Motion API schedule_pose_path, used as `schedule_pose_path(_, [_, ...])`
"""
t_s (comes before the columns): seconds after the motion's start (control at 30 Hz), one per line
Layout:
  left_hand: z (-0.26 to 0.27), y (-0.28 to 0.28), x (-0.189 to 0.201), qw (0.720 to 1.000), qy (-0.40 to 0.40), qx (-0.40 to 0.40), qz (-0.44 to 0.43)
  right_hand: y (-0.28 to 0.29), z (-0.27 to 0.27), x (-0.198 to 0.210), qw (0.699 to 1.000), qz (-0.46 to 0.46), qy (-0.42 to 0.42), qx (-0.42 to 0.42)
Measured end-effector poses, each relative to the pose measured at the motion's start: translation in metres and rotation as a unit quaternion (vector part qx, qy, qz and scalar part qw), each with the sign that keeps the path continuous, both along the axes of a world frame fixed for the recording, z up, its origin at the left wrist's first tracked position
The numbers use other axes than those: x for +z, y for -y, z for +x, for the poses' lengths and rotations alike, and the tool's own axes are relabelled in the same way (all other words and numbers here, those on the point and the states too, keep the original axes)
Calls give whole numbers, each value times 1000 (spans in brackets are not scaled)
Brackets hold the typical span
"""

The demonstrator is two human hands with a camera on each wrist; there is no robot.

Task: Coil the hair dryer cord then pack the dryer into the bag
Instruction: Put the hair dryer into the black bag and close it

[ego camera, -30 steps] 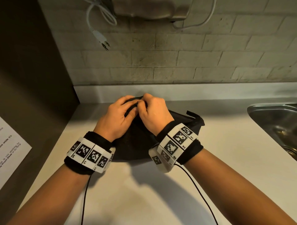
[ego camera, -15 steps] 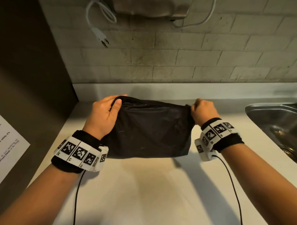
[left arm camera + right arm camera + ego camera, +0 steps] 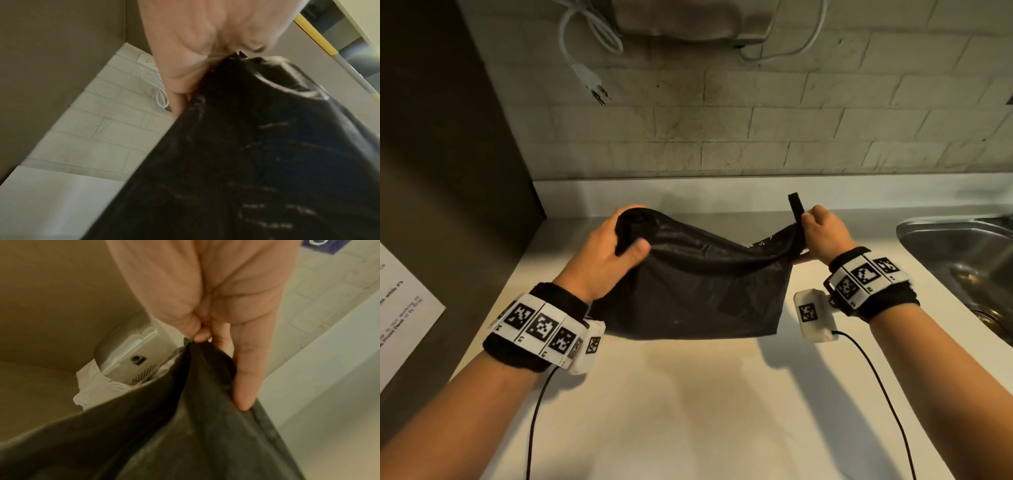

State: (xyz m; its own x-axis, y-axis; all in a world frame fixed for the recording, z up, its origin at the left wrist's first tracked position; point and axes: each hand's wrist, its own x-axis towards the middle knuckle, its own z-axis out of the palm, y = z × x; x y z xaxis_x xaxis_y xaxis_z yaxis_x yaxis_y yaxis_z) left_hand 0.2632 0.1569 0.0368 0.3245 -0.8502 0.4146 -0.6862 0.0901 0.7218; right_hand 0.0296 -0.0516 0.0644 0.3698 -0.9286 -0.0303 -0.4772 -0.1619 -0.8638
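Observation:
A black fabric bag hangs stretched between both hands above the pale counter. My left hand grips the bag's left top corner, thumb in front and fingers curled over the rim. My right hand pinches the right top corner by a short black strap. The top edge sags between them. The beige hair dryer sits high on the tiled wall, its white cord looped and its plug dangling. The left wrist view shows my left hand on the bag; the right wrist view shows my right hand pinching the bag.
A steel sink is set into the counter at the right. A dark panel walls the left side, with a printed sheet on it. A wall outlet sits near the looped cord.
My hands were bunched together at the bag's top. They have since moved apart and lifted it, spreading the bag wide, and its top edge now sags.

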Motion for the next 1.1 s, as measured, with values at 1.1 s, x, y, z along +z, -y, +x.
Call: schedule_pose_path(1.1, [101,85,-29,891,-356,80,271,89,81,-9,897,-220,-284,258])
